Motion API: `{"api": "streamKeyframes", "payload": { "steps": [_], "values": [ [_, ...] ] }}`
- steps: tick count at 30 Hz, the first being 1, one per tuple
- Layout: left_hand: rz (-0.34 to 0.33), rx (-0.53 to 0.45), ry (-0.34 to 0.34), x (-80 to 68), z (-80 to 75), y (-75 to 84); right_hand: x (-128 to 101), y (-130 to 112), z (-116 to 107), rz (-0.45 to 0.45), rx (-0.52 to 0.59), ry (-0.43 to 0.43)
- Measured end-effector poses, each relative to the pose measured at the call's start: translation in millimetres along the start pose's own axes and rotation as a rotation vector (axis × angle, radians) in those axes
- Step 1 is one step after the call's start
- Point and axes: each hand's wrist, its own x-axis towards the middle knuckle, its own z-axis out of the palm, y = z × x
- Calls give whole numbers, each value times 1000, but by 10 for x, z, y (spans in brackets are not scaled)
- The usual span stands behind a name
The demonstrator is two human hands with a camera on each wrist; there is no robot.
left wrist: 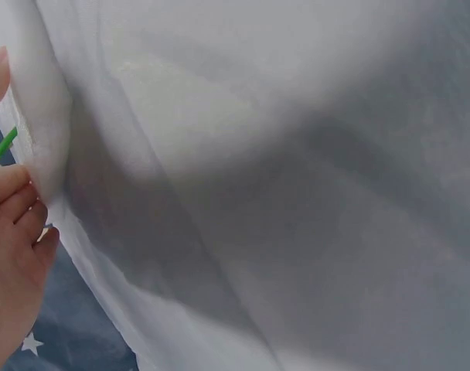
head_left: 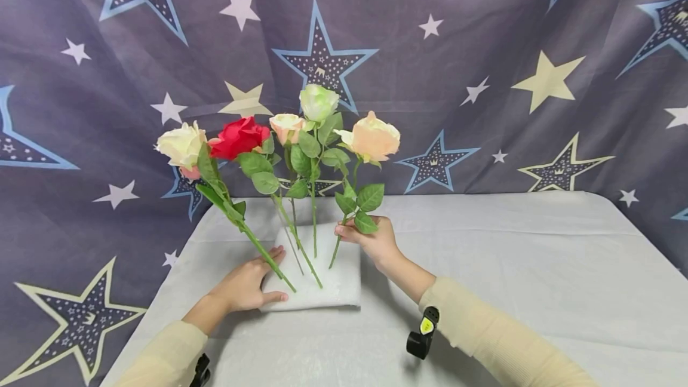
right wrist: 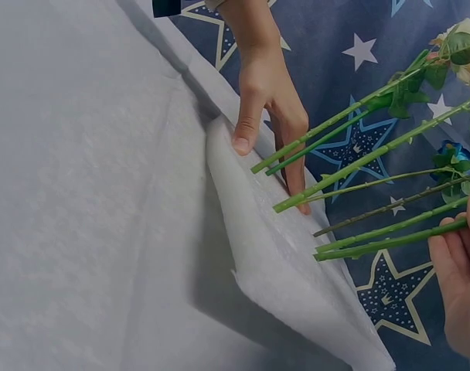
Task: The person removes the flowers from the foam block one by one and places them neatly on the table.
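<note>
A white foam block (head_left: 334, 284) lies on the table with several artificial roses stuck upright in it. They include a cream rose (head_left: 183, 144), a red rose (head_left: 239, 136), a green-white rose (head_left: 318, 101) and a large peach rose (head_left: 372, 138). My left hand (head_left: 258, 282) rests on the block's left edge, fingers flat on top and thumb against its side (right wrist: 270, 100). My right hand (head_left: 349, 233) pinches the peach rose's stem (right wrist: 389, 241) just below its leaves. The stem's lower end sits in the foam block (right wrist: 289, 270). In the left wrist view, only fingertips (left wrist: 15, 224) and foam (left wrist: 45, 116) show.
A pale grey cloth (head_left: 510, 267) covers the table. A dark blue star-printed backdrop (head_left: 484, 76) hangs behind it and drapes down past the table's left side. A black wrist camera (head_left: 423, 333) sits on my right sleeve.
</note>
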Motion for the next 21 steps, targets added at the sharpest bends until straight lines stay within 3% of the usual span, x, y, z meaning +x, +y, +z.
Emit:
{"api": "streamKeyframes", "payload": {
  "steps": [21],
  "values": [
    [5,16,-9,-6,3,15,-3,-32,-52,9,1,-17]
  ]
}}
